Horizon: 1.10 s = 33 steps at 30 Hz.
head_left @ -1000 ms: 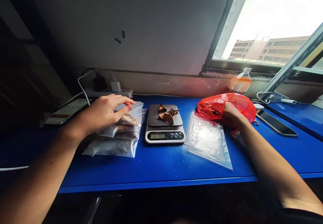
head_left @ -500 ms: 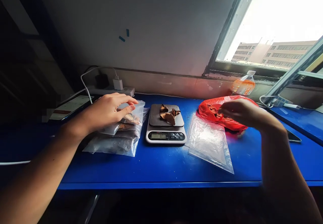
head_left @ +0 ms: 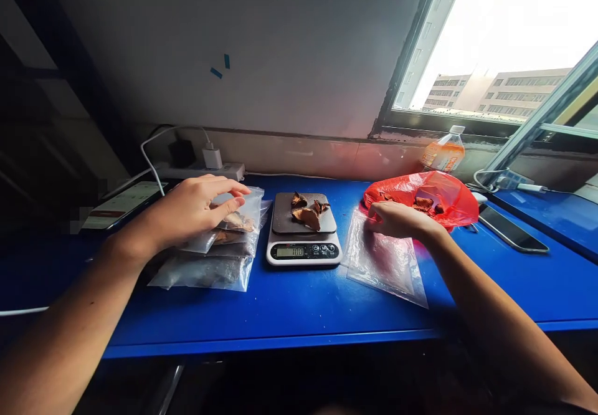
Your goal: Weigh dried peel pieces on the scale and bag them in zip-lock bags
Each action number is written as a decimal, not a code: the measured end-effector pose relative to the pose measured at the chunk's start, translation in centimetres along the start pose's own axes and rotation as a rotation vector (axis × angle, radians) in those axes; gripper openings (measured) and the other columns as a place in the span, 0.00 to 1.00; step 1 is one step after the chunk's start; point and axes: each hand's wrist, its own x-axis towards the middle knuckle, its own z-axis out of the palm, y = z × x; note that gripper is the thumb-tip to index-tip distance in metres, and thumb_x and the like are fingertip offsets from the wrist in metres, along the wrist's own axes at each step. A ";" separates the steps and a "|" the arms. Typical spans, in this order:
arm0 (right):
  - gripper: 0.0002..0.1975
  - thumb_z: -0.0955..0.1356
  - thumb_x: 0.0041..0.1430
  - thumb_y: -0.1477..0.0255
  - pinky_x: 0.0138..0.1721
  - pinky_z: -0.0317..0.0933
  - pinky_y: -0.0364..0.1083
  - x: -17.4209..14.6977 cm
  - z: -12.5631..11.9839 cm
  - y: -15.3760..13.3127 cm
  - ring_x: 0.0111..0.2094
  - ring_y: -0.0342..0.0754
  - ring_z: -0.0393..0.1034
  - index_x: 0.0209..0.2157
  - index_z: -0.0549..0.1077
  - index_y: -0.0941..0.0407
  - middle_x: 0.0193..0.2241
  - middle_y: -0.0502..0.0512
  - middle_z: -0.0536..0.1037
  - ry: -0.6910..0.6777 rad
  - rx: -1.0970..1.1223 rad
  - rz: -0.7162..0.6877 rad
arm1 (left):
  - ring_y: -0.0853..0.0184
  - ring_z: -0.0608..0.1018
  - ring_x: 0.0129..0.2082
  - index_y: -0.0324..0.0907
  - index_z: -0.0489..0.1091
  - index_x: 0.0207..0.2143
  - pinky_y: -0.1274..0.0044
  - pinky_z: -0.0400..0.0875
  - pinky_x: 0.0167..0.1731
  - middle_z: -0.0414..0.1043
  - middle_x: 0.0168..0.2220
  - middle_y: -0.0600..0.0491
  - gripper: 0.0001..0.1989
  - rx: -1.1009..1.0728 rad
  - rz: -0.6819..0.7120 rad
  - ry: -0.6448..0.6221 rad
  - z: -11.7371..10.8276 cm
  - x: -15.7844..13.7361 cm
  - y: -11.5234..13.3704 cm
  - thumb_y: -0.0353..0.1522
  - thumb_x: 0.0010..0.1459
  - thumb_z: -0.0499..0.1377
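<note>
My left hand (head_left: 200,206) hovers over or rests on a stack of clear plastic bags (head_left: 219,271) holding dried brown pieces. Its thumb and fingers are apart, gripping nothing. A white digital kitchen scale (head_left: 304,254) stands between my hands, with several curled, dried brown slices (head_left: 307,217) on its metal plate. My right hand (head_left: 397,219) is over the top edge of flat clear bags (head_left: 387,265), in front of a red plastic bag (head_left: 443,190). Its fingers are bent and closed; what they hold, if anything, is hidden. More dried pieces (head_left: 424,204) lie inside the red bag.
A phone (head_left: 514,229) lies right of the red bag, and a lit tablet or phone (head_left: 124,203) at the left. Behind are a power strip (head_left: 228,171) with a white charger (head_left: 212,156) and an orange drink bottle (head_left: 443,150). The blue table (head_left: 289,315) ends at its front edge.
My right hand has come out of the red bag and moved left, to the top of the flat clear bags. My left hand stays over its stack. The view has shifted slightly.
</note>
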 end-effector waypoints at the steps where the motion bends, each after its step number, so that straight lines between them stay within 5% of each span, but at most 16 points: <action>1: 0.09 0.67 0.59 0.67 0.33 0.62 0.46 0.2 -0.1 0.1 0.32 0.50 0.71 0.34 0.76 0.57 0.34 0.60 0.79 -0.022 0.002 -0.001 | 0.53 0.77 0.52 0.51 0.76 0.45 0.64 0.68 0.55 0.79 0.50 0.53 0.20 0.003 -0.001 -0.004 0.0 0.0 0.1 0.47 0.59 0.51; 7: 0.07 0.68 0.58 0.67 0.32 0.61 0.45 0.8 -0.1 0.7 0.32 0.47 0.69 0.34 0.72 0.56 0.34 0.57 0.78 -0.065 0.093 0.043 | 0.54 0.77 0.52 0.47 0.77 0.45 0.64 0.68 0.55 0.79 0.49 0.51 0.21 0.012 0.017 -0.013 -0.1 0.0 0.5 0.45 0.59 0.51; 13: 0.14 0.68 0.53 0.75 0.43 0.65 0.46 1.0 0.2 0.8 0.42 0.51 0.73 0.43 0.72 0.59 0.43 0.62 0.78 -0.002 0.181 -0.045 | 0.54 0.77 0.52 0.48 0.77 0.46 0.64 0.68 0.55 0.79 0.51 0.51 0.21 0.012 0.012 -0.035 -0.2 -0.1 0.5 0.46 0.59 0.51; 18: 0.15 0.69 0.49 0.76 0.41 0.66 0.47 1.3 0.4 1.1 0.39 0.51 0.73 0.41 0.72 0.57 0.41 0.60 0.78 -0.009 0.247 -0.020 | 0.54 0.77 0.51 0.47 0.77 0.45 0.64 0.70 0.54 0.79 0.50 0.50 0.21 0.010 0.027 -0.038 -0.3 0.0 0.8 0.45 0.59 0.52; 33: 0.16 0.68 0.54 0.71 0.42 0.66 0.47 1.2 0.0 1.1 0.41 0.52 0.73 0.45 0.67 0.59 0.44 0.63 0.76 -0.084 0.263 0.015 | 0.56 0.77 0.50 0.46 0.75 0.49 0.66 0.68 0.51 0.77 0.51 0.51 0.19 -0.002 -0.002 -0.073 -0.7 -0.6 1.2 0.44 0.64 0.52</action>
